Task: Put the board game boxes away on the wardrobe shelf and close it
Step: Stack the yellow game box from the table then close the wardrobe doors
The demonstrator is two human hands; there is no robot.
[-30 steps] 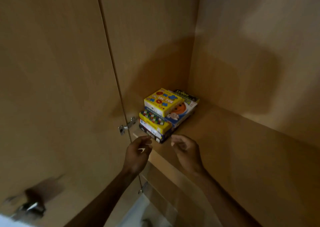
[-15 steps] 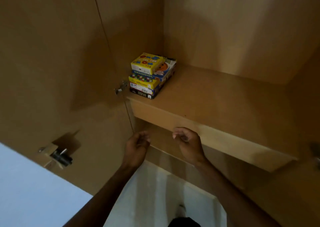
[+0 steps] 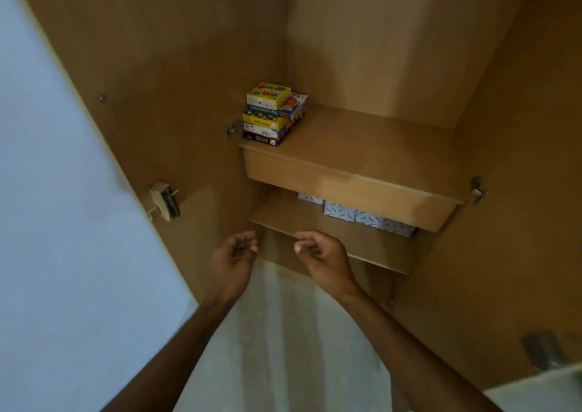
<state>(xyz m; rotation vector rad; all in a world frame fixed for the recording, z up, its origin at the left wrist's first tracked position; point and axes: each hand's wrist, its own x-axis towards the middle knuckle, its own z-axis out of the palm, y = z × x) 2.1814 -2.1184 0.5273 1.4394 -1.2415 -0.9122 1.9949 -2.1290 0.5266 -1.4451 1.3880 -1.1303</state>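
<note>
Hands [image 3: 234, 255] [image 3: 321, 254] hovering empty, fingers loosely curled, at six o'clock; board game boxes [image 3: 272, 114] sitting stacked at twelve o'clock on wardrobe shelf [image 3: 362, 150], seemingly awaiting door closing.

We see the stack of game boxes [image 3: 274, 114] sitting in the back left corner of the top shelf [image 3: 371, 153]. Under it, more boxes [image 3: 359, 218] lie on a lower shelf [image 3: 333, 241]. Our 2 hands, the left hand [image 3: 234, 255] and the right hand [image 3: 324, 257], are in front, below both shelves.
</note>
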